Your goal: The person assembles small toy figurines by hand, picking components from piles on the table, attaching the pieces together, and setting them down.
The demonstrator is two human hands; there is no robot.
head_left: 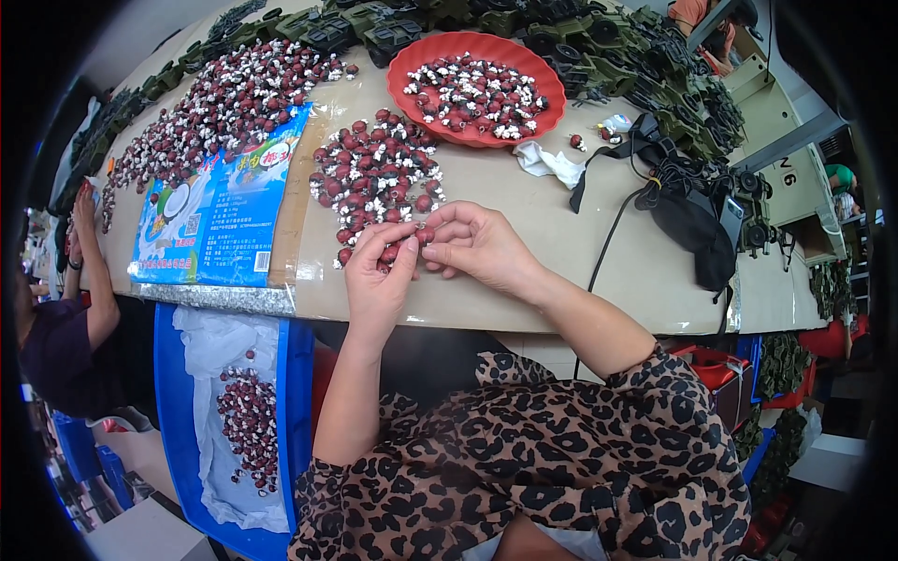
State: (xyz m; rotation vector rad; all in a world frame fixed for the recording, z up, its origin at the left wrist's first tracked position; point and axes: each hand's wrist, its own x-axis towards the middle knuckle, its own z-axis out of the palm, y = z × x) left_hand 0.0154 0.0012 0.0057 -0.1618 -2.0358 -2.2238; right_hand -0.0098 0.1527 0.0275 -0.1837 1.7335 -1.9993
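Note:
My left hand [379,271] is closed in a pinch on a small dark red ball-shaped piece, held just above the table's near edge. Close against it, my right hand [482,245] has its thumb and forefinger pressed together at the same piece; the fingers hide most of it. Directly beyond both hands lies a pile of small dark red and white pieces [369,173]. Farther back stands a red scalloped bowl [552,110] holding many more of them. A few loose pieces [577,142] lie right of the bowl.
A larger heap [220,112] spreads across the far left, by a blue printed sheet [220,220]. Green toy vehicles [599,42] line the back. Right are a crumpled white tissue [549,164] and black cable [599,257]. A blue crate [297,402] stands below left; another person [70,346] works there.

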